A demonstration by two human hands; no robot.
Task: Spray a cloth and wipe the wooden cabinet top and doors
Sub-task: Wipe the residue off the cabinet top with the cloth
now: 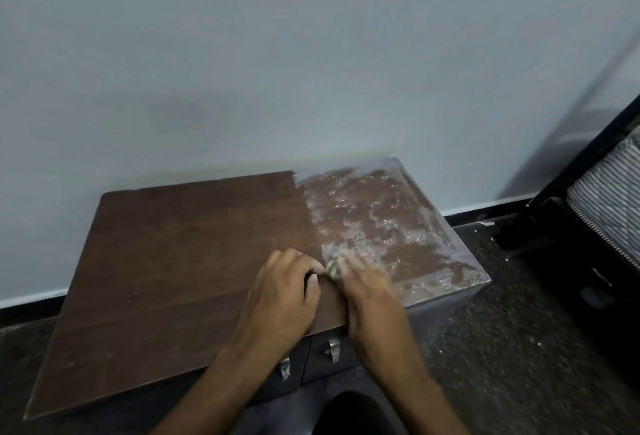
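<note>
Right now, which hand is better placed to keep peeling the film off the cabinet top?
Right hand, likely: it rests at the film's loose, bunched edge, on the still-covered side. Left hand lies on bare wood.

Two bare hands, left hand and right hand, no rings, no gloves. Bare forearms and wrists, no sleeves, no watch, no bracelet visible down to the frame's lower edge. Short, plain fingernails. Between the forearms at the bottom edge, a rounded dark shape, too dim to identify.
</note>
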